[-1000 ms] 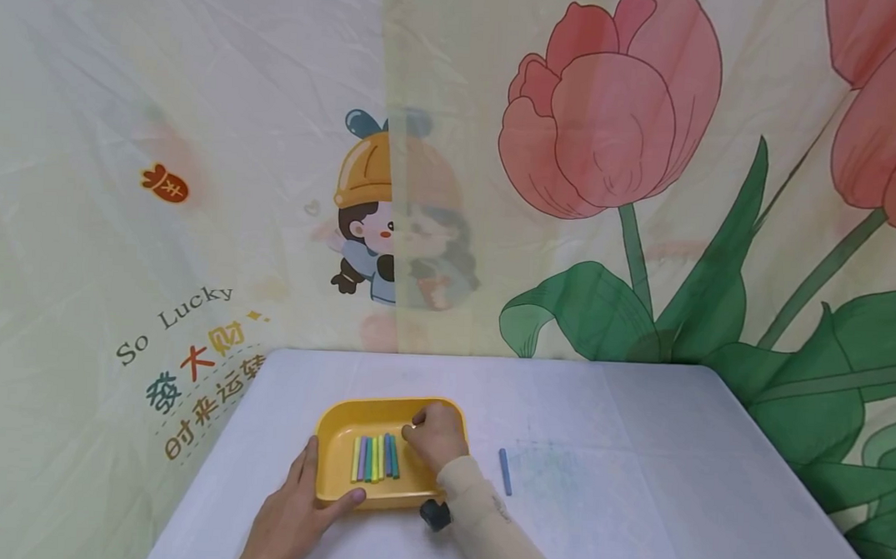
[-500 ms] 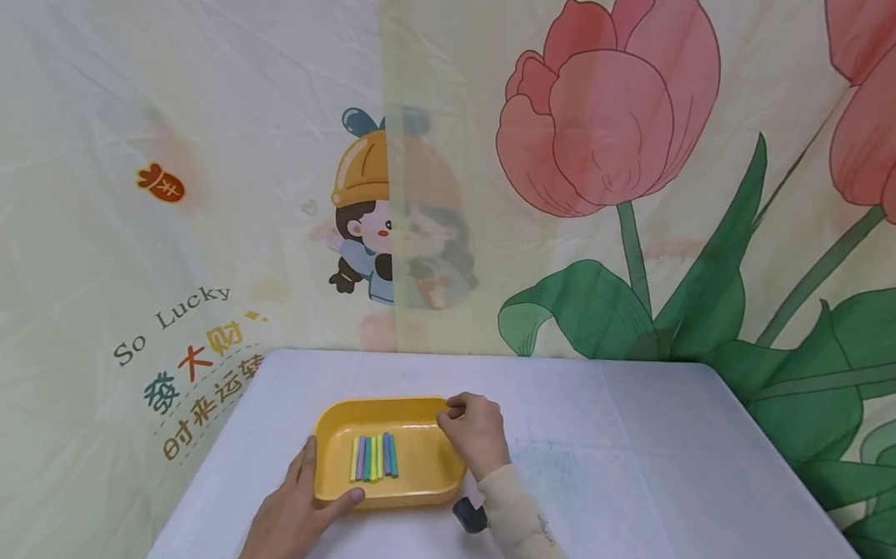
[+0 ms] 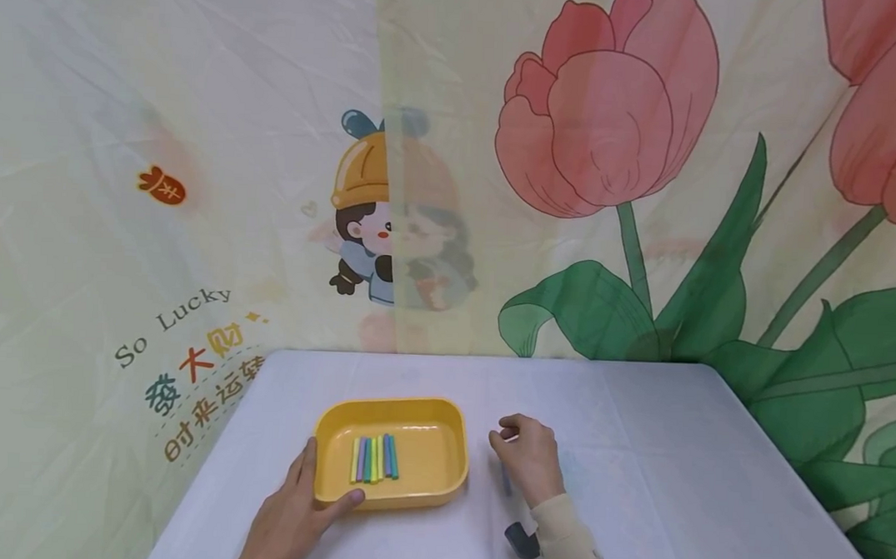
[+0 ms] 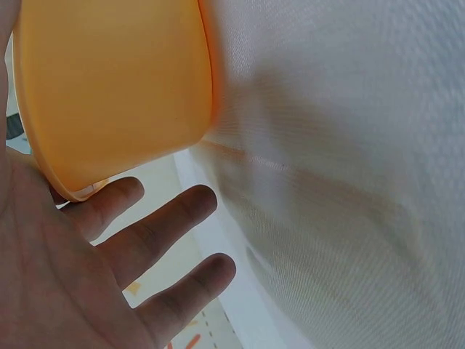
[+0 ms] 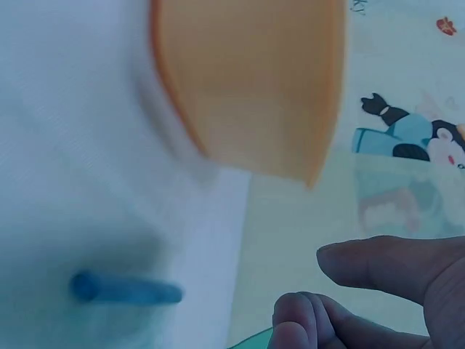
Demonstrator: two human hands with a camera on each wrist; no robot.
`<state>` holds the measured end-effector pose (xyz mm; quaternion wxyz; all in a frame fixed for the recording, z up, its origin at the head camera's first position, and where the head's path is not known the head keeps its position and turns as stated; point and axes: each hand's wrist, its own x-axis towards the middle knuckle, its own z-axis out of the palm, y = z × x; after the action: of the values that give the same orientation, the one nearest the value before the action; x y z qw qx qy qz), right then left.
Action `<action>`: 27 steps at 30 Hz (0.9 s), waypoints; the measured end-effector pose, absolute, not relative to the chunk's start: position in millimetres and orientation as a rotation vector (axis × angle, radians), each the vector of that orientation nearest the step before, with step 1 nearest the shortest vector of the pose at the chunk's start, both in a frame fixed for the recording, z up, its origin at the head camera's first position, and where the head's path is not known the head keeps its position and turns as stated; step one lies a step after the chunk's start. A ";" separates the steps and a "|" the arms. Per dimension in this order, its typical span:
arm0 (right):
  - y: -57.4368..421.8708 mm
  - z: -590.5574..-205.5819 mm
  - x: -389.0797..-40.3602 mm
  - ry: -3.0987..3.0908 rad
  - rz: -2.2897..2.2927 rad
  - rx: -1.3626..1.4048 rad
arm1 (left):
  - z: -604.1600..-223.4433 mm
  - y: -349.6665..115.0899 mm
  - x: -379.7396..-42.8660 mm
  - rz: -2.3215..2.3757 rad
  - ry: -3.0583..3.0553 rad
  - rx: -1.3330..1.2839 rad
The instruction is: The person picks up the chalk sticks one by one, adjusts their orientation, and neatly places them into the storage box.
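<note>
A yellow tray (image 3: 431,502) lies on the white table, with a row of several coloured chalk sticks (image 3: 375,459) in its left half. At the tray's near left corner my left hand (image 3: 288,502) holds on, thumb over the front rim and fingers along the left wall. The left wrist view shows its other fingers (image 4: 174,298) spread. To the right of the tray, my right hand (image 3: 528,456) hovers over a lone blue chalk stick (image 5: 131,288) and partly hides it in the head view. Thumb and fingertips are apart there, with nothing between them.
The white table (image 3: 657,480) extends to the right of the tray. A faint bluish smudge (image 3: 571,464) marks its surface beside the right hand. Behind the table hangs a printed cloth (image 3: 452,188) with tulips and cartoon figures. A black wrist device (image 3: 522,541) sits under the right wrist.
My right hand has moved rightward, out from above the tray's right part to over the lone blue chalk stick. The left hand, the tray and the row of chalk look unchanged.
</note>
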<state>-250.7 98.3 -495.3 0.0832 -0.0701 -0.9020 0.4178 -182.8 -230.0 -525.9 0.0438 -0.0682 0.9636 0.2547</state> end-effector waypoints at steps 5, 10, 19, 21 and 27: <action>112.5 -507.4 -247.4 -2.756 1.159 -0.275 | -525.3 -229.4 -183.4 0.770 2.933 -0.228; 117.4 -519.1 -246.4 -2.843 1.087 -0.320 | -526.8 -229.2 -184.2 0.772 2.930 -0.232; 113.1 -531.4 -246.8 -2.918 1.063 -0.359 | -530.3 -229.3 -183.2 0.781 2.930 -0.226; 111.6 -533.1 -248.3 -2.924 1.048 -0.369 | -529.8 -229.5 -183.1 0.782 2.933 -0.222; 111.1 -536.3 -250.9 -2.900 1.070 -0.321 | -527.4 -229.1 -182.9 0.779 2.937 -0.225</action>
<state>-250.9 111.1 -536.3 0.0171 -0.1032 -0.9330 0.3443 -182.9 -229.1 -527.4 0.0471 -0.0737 0.9629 0.2554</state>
